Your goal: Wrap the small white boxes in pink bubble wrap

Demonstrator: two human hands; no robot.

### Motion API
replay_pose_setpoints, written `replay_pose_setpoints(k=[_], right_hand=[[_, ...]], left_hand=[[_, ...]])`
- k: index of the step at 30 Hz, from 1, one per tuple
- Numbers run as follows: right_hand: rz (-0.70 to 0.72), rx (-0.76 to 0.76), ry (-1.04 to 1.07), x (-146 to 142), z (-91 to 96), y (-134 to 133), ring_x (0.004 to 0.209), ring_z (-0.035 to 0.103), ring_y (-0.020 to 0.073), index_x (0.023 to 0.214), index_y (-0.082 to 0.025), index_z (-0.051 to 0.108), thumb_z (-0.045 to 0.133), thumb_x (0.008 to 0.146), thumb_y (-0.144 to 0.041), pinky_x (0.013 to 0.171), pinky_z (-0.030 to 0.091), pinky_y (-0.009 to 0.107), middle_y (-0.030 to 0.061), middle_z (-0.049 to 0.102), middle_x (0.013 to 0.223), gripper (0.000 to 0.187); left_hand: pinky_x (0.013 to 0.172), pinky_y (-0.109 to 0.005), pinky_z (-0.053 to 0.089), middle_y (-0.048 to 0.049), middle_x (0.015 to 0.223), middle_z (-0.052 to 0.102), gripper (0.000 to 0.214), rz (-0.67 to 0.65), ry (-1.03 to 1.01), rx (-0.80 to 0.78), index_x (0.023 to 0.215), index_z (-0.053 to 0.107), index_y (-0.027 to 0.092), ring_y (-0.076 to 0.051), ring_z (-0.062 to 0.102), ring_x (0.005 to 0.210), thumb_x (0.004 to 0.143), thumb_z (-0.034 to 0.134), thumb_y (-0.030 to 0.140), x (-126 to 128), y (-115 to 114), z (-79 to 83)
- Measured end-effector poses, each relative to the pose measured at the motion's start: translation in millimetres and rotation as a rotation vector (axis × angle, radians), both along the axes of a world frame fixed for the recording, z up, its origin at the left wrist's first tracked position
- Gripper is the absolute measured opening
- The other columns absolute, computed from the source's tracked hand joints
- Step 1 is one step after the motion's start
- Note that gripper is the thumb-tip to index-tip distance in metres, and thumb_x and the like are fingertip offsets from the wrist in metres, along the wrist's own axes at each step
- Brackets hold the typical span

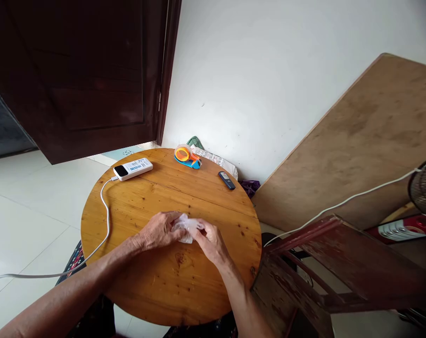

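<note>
A crumpled, translucent white plastic bag [185, 227] is bunched up between my two hands, over the middle of the round wooden table [178, 277]. My left hand [163, 230] is wrapped round its left side, fingers curled and partly hidden by the bag. On the other side, my right hand [210, 238] pinches the bag's right end between thumb and fingers. Whether anything is inside the folds I cannot tell.
Toward the table's far edge lie a white power bank [137, 167] with a white cable [108, 216], an orange and blue tape dispenser [187, 156] and a small dark handheld device [227, 180]. A wooden chair [325, 267] stands at the right, a dark door [93, 70] at the left.
</note>
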State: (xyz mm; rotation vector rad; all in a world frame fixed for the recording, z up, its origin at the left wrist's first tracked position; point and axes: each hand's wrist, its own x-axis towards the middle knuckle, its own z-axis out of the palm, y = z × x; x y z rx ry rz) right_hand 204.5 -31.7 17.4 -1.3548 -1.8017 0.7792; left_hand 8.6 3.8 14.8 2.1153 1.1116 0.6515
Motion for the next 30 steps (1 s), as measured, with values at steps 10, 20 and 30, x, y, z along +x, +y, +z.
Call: replay_pose_setpoints(k=[10,20,30], right_hand=[[-0.115,-0.184,-0.019,2,-1.2,17,0.062,0.049,0.0134,0.067,-0.017,0.061,0.051,0.087,-0.043,0.059,0.035,0.023,-0.0026,0.056,0.063,0.034],[-0.041,-0.228,0.11,-1,-0.3,34,0.068,0.053,0.0146,0.08,-0.016,0.068,0.053,0.09,-0.044,0.062,0.04,0.023,-0.0006,0.061,0.071,0.033],[-0.007,-0.213,0.187,-1,-0.8,25,0.063,0.051,0.0128,0.084,-0.017,0.067,0.053,0.09,-0.05,0.059,0.04,0.023,-0.0022,0.058,0.067,0.036]], left_hand=[[0.072,-0.028,0.05,-0.0086,0.106,0.069,0.066,0.077,-0.388,-0.34,0.134,0.045,0.015,-0.019,0.064,0.084,0.078,0.065,0.045,-2,-5,-4.2],[0.067,-0.028,0.046,-0.0023,0.084,0.067,0.043,0.126,-0.188,-0.295,0.113,0.062,0.017,-0.017,0.058,0.073,0.073,0.068,0.032,-1,-5,-3.6],[0.078,-0.029,0.051,-0.0064,0.111,0.062,0.052,-0.041,-0.656,-0.554,0.125,0.048,0.019,-0.017,0.061,0.091,0.079,0.07,0.029,3,-3,-19.7]])
